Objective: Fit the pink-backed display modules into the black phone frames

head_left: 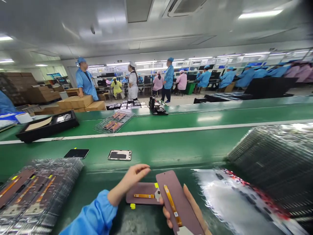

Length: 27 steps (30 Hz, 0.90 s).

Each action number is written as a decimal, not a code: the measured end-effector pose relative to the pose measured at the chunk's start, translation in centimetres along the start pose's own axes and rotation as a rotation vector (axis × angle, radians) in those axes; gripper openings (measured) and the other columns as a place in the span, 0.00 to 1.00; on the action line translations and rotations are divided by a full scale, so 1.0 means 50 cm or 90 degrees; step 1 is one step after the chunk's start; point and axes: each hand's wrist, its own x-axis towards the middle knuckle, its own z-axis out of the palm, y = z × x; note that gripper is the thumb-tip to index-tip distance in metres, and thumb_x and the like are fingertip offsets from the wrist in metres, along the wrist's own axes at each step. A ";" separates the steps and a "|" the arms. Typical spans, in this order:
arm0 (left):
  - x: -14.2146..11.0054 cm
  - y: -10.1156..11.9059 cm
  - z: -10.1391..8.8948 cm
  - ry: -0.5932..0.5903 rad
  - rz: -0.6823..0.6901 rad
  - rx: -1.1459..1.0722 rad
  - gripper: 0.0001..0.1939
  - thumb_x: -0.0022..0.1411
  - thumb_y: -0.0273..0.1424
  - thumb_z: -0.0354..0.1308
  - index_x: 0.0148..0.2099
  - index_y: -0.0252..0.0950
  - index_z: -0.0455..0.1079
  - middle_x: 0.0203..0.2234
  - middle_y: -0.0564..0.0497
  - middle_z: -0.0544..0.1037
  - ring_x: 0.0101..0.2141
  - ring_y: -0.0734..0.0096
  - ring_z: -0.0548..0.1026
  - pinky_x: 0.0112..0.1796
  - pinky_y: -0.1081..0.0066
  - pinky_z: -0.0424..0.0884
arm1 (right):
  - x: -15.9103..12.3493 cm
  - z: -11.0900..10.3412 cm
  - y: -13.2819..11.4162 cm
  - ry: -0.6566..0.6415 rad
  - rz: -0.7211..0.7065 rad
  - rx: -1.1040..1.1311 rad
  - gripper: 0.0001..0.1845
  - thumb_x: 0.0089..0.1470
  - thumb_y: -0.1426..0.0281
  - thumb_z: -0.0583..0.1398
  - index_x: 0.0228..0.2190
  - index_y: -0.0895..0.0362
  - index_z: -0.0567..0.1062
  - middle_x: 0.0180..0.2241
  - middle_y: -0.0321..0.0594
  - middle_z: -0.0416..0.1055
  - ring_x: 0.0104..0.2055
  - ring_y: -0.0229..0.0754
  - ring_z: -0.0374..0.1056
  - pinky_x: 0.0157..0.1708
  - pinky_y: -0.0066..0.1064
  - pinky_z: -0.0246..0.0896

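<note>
My right hand [193,213] grips a brownish-pink phone panel [179,204] with an orange flex strip, tilted up off the green bench. My left hand [129,184], in a blue sleeve, reaches over a second panel of the same kind [143,193] lying flat on the bench; its fingers are curled together just above the panel's upper edge. A small yellow tab [132,206] lies beside that panel.
A stack of clear trays with panels [36,192] sits at the left, a tall tray stack [274,160] at the right, shiny film [232,202] in front. Two phone parts [119,154] [76,153] lie on the belt. A black tray [47,125], cartons and several workers are beyond.
</note>
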 end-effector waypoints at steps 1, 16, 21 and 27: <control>0.030 -0.014 -0.045 0.051 0.001 0.048 0.27 0.54 0.48 0.64 0.49 0.33 0.76 0.49 0.40 0.79 0.52 0.52 0.73 0.55 0.59 0.65 | 0.001 -0.013 -0.007 -0.006 -0.024 0.018 0.40 0.53 0.38 0.56 0.42 0.63 0.80 0.31 0.48 0.77 0.27 0.42 0.73 0.25 0.28 0.69; 0.066 -0.148 -0.429 0.253 -0.037 0.286 0.45 0.29 0.52 0.71 0.51 0.36 0.72 0.54 0.35 0.74 0.60 0.34 0.64 0.61 0.49 0.55 | 0.013 -0.022 -0.031 0.001 -0.105 0.057 0.39 0.51 0.37 0.57 0.39 0.62 0.79 0.32 0.46 0.77 0.25 0.40 0.72 0.21 0.28 0.70; 0.025 -0.127 -0.399 0.432 0.004 0.153 0.48 0.36 0.51 0.69 0.57 0.34 0.65 0.47 0.40 0.72 0.56 0.37 0.66 0.60 0.42 0.56 | 0.005 0.022 -0.036 0.065 -0.133 0.003 0.39 0.52 0.39 0.57 0.41 0.63 0.79 0.34 0.49 0.78 0.31 0.43 0.75 0.26 0.27 0.71; -0.060 -0.082 -0.284 0.448 0.078 -0.114 0.51 0.48 0.51 0.66 0.68 0.46 0.47 0.41 0.50 0.74 0.44 0.58 0.76 0.47 0.55 0.76 | -0.020 0.050 -0.032 0.097 -0.166 -0.064 0.32 0.54 0.44 0.61 0.44 0.59 0.79 0.43 0.48 0.78 0.39 0.45 0.75 0.36 0.31 0.72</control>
